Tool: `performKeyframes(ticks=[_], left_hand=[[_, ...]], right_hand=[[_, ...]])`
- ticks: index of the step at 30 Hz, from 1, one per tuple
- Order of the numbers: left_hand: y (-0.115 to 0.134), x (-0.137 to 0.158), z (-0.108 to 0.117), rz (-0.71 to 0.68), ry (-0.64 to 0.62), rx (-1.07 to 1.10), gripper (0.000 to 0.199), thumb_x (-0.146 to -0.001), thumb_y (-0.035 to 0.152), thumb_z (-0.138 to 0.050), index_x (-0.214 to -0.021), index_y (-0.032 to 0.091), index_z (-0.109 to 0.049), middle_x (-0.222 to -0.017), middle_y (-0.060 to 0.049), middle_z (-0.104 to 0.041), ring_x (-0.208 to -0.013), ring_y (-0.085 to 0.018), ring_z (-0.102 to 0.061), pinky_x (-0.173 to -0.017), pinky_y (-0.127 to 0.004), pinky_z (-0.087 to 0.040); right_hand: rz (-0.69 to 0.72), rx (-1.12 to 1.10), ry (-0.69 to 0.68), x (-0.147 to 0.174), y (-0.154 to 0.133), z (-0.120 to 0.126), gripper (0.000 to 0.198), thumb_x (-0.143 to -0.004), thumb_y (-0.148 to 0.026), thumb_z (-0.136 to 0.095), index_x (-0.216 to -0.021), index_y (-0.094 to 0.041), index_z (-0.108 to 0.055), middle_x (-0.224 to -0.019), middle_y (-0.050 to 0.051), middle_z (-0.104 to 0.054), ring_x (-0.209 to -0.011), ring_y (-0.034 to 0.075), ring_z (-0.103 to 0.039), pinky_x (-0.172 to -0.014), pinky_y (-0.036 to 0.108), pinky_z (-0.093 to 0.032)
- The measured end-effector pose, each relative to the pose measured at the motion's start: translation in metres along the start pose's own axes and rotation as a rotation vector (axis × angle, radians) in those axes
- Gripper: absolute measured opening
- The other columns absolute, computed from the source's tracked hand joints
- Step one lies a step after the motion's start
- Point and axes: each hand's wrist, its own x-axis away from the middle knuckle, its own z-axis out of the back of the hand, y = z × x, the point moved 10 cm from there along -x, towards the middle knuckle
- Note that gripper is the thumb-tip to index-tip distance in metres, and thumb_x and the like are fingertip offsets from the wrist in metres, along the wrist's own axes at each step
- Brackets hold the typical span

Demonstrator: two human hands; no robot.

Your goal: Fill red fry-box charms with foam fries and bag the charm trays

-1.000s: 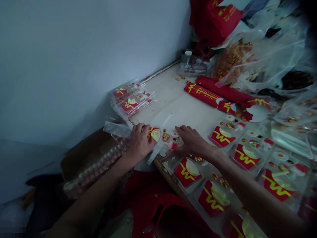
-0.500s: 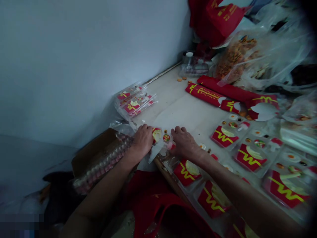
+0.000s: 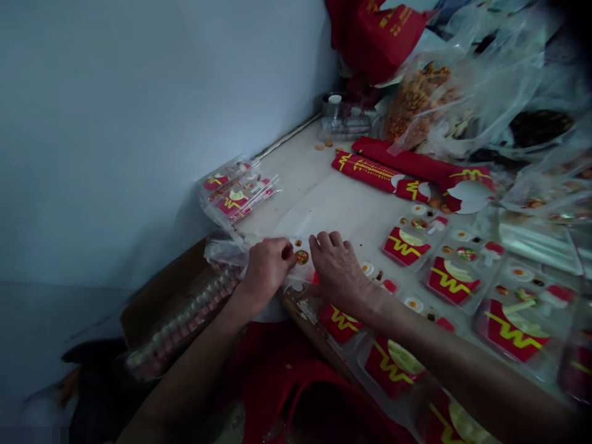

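Note:
Between my hands, at the table's near left edge, lies a clear plastic pack [image 3: 302,257] with small toy food pieces in it. My left hand [image 3: 267,266] is closed, thumb and forefinger pinched together at the pack's left side, where clear plastic film [image 3: 225,248] spreads out beyond it. My right hand [image 3: 337,262] bends its fingers over the pack's right end, beside a red piece. Its fingertips are partly hidden. Much of the pack is covered by both hands.
Similar trays with red fry-box pieces [image 3: 515,330] stand in rows at the right. Bagged packs [image 3: 234,191] lie by the wall. Stacked red cartons [image 3: 370,172] and plastic bags [image 3: 420,98] sit farther back. Below left is a cardboard box [image 3: 157,293] holding a row of packs.
The view has shifted slightly, so the scene sits farther left. My left fingers have closed into a pinch and cover the red and yellow piece; the pale flap below them no longer shows.

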Motion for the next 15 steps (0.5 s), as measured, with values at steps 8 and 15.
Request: performKeyframes(ticks=[8, 15], left_hand=[[-0.020, -0.007, 0.021, 0.094, 0.106, 0.419, 0.009, -0.073, 0.021, -0.067, -0.077, 0.018, -0.074, -0.069, 0.000, -0.073, -0.064, -0.014, -0.065, -0.061, -0.023, -0.045], [-0.023, -0.003, 0.001, 0.088, 0.112, 0.414, 0.009, -0.074, 0.020, -0.066, -0.078, 0.019, -0.074, -0.071, 0.000, -0.074, -0.064, -0.014, -0.066, -0.063, -0.024, -0.046]], right_hand=[[-0.247, -0.801, 0.189, 0.014, 0.062, -0.016, 0.104, -0.062, -0.045, -0.091, -0.150, -0.017, -0.045, -0.141, 0.020, -0.053, -0.112, 0.031, -0.057, -0.083, 0.044, -0.053], [-0.516, -1.838, -0.127, 0.035, 0.057, -0.066, 0.048, -0.074, -0.053, -0.082, -0.099, -0.014, -0.071, -0.061, -0.003, -0.059, -0.044, 0.003, -0.034, -0.042, 0.021, -0.024]])
